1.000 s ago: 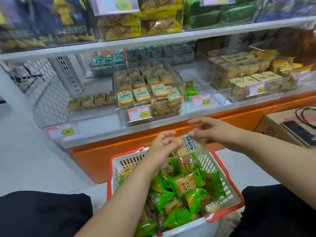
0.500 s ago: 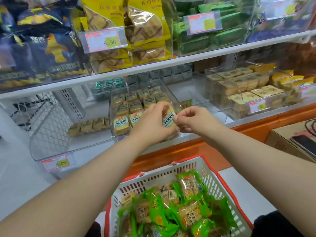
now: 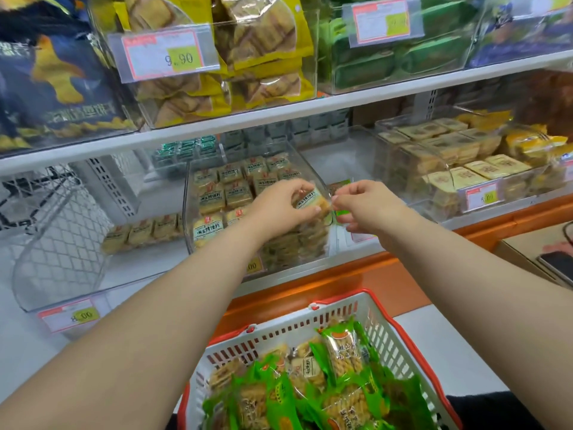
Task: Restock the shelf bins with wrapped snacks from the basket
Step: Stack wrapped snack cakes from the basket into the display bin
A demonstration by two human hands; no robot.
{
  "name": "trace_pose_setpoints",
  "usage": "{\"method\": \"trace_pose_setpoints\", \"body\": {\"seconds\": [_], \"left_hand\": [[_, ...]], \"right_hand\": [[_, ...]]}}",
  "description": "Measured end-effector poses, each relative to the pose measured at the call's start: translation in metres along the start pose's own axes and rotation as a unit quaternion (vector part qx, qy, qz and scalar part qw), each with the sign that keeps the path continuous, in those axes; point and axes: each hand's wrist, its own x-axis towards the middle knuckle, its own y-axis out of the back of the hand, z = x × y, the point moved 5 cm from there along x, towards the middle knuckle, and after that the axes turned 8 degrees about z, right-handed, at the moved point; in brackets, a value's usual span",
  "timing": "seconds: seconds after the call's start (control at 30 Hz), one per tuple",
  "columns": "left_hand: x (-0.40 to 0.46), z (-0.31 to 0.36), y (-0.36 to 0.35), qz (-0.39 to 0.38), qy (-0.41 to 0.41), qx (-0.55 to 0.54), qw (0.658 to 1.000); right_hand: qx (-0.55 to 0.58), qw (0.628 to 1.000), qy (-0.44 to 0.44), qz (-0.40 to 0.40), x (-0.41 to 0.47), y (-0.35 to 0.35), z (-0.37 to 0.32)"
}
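Two hands, left [image 3: 280, 206] and right [image 3: 366, 206], reach over one red-rimmed basket [image 3: 400, 339]. One wrapped snack [image 3: 311, 201] sits between them. Five price tags show: two on the upper shelf [image 3: 356, 102], three below. One phone [image 3: 558, 262] lies at right.

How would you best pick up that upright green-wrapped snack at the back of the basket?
Pinch the green-wrapped snack across its middle, coming straight down from above. It stands tilted above the other packets, so its upper half is free, while the basket wall crowds it from behind and the right. The crimped ends would likely just crumple.
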Motion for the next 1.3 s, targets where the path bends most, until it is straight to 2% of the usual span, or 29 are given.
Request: {"method": "trace_pose_setpoints", "body": {"seconds": [0.13, 0.3, 0.5, 0.6, 0.73, 0.9, 0.97, 1.07, 1.1, 1.2, 1.3], "left_hand": [[0.005, 0.004, -0.005, -0.021, -0.042, 0.125, 0.991], [-0.003, 0.014, -0.013, -0.055, -0.073, 0.247, 0.965], [-0.014, 0.02, -0.02, -0.046, -0.104, 0.341, 0.933], [-0.023, 0.025, -0.018, -0.049, -0.097, 0.327, 0.939], [-0.044, 0.046, -0.009, -0.011, -0.121, 0.287, 0.95], [-0.1, 0.061, -0.024, 0.065, -0.194, 0.206, 0.957], [-0.128, 0.062, -0.043, 0.074, -0.187, 0.163, 0.966], [-0.171, 0.062, -0.076, 0.037, -0.144, 0.109, 0.983], [-0.186, 0.06, -0.088, 0.002, -0.117, 0.098, 0.988], [-0.23, 0.045, -0.125, -0.111, -0.04, 0.086, 0.989], [-0.268, 0.036, -0.147, -0.184, 0.023, 0.044, 0.982]], "right_hand": [[-0.097, 0.995, 0.018, -0.003, 0.004, -0.003, 0.011], [-0.308, 0.947, 0.081, -0.043, -0.007, -0.005, 0.017], [-0.373, 0.917, 0.103, -0.096, -0.018, 0.004, 0.027], [-0.355, 0.922, 0.12, -0.102, -0.021, 0.01, 0.028], [-0.328, 0.928, 0.15, -0.093, -0.031, 0.018, 0.031], [-0.344, 0.919, 0.139, -0.134, -0.054, 0.024, 0.056], [-0.36, 0.91, 0.137, -0.155, -0.068, 0.025, 0.072], [-0.396, 0.889, 0.127, -0.192, -0.091, 0.025, 0.104], [-0.414, 0.878, 0.119, -0.21, -0.099, 0.025, 0.116], [-0.48, 0.833, 0.071, -0.266, -0.122, 0.027, 0.155], [-0.529, 0.779, 0.029, -0.336, -0.146, 0.023, 0.193]]}}
